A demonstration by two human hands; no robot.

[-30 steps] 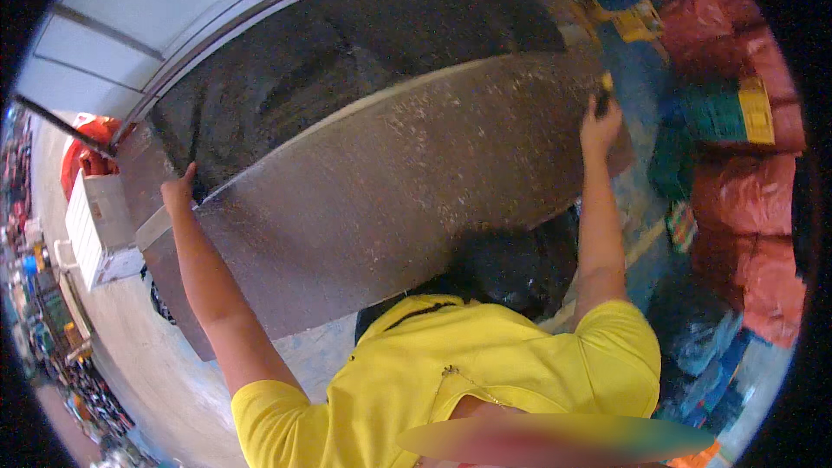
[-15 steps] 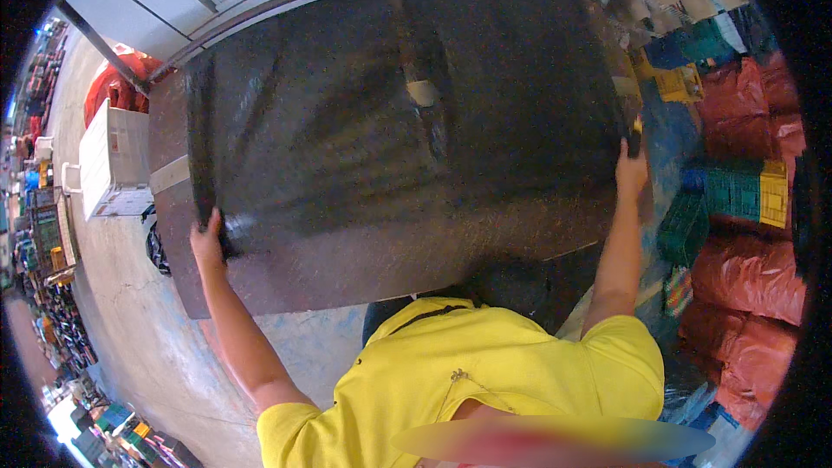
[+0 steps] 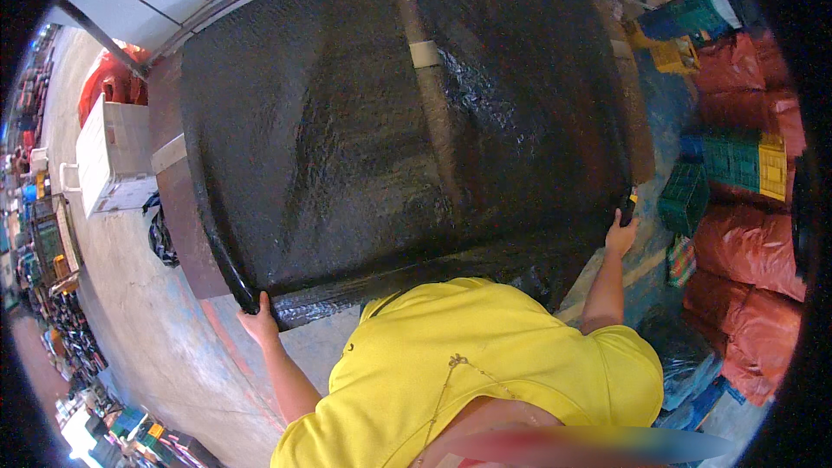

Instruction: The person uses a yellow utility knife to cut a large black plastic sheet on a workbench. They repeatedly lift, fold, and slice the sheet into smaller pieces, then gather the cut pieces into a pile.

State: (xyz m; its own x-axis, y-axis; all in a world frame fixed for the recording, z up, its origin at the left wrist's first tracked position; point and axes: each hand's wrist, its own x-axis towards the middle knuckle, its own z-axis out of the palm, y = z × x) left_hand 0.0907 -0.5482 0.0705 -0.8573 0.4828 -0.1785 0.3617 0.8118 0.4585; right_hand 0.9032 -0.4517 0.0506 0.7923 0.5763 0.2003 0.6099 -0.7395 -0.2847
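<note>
A wide black plastic sheet covers most of the brown tabletop and hangs down over its near edge. A lighter brown strip with a piece of beige tape runs down its middle. My left hand is closed on the sheet's near left corner, thumb on top. At the near right corner, my right hand is closed round the sheet's edge. Beside its fingers shows a small black and yellow object, too small to name. Both arms are spread wide, and the sheet is stretched between them.
A white box stands on the floor to the left, with a red bundle behind it. Green crates and large reddish-brown wrapped bundles line the right. A metal rail runs along the table's far side.
Both hands have come nearer to my body, drawing the black sheet with them. The sheet now lies flatter and reaches over the near table edge; the beige tape shows more fully.
</note>
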